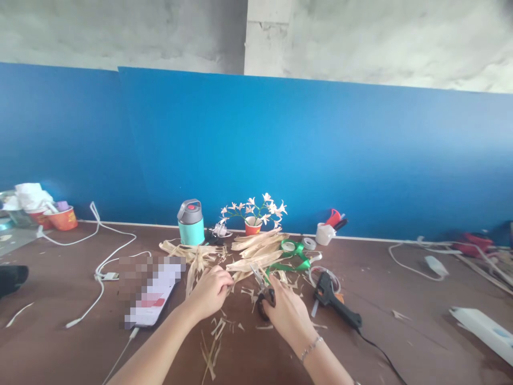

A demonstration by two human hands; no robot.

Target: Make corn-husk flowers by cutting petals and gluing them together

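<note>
Left hand (pixel 209 293): fingers curling together, pinching one end of a dried husk strip (pixel 240 275) that is running off toward 2 o'clock, into the scissor blades. Right hand (pixel 287 313): fingers threading the dark handles of the scissors (pixel 262 289) and wrapping around them; blades are pointing toward 11 o'clock and standing slightly parted at the strip. Whether the blades are actually touching the strip, cannot tell. A bracelet (pixel 310 347) is sitting on the right wrist.

Both hands are working low and centre over the brown table (pixel 420 342), close together, not touching each other.

Outward from the hands:
- 12 o'clock: pile of dried husks (pixel 256 248), just beyond the fingertips; a green ribbon (pixel 296 255) is lying against its right edge, tape rolls (pixel 298 245) just behind it.
- 6 o'clock: husk trimmings (pixel 214 342) are lying scattered between the forearms.
- 3 o'clock: black glue gun (pixel 336 305) is lying near the right hand, cord trailing toward 4 o'clock.
- 9 o'clock: a flat white item, blurred out, near the left hand; white cables (pixel 102 262) further left.
- Far 12, along the blue wall (pixel 280 149): teal bottle (pixel 191 222), small red pot of white flowers (pixel 254 214), white cup with tools (pixel 326 231).
- Far 10: red paper cups (pixel 60 218), well apart from the hands.
</note>
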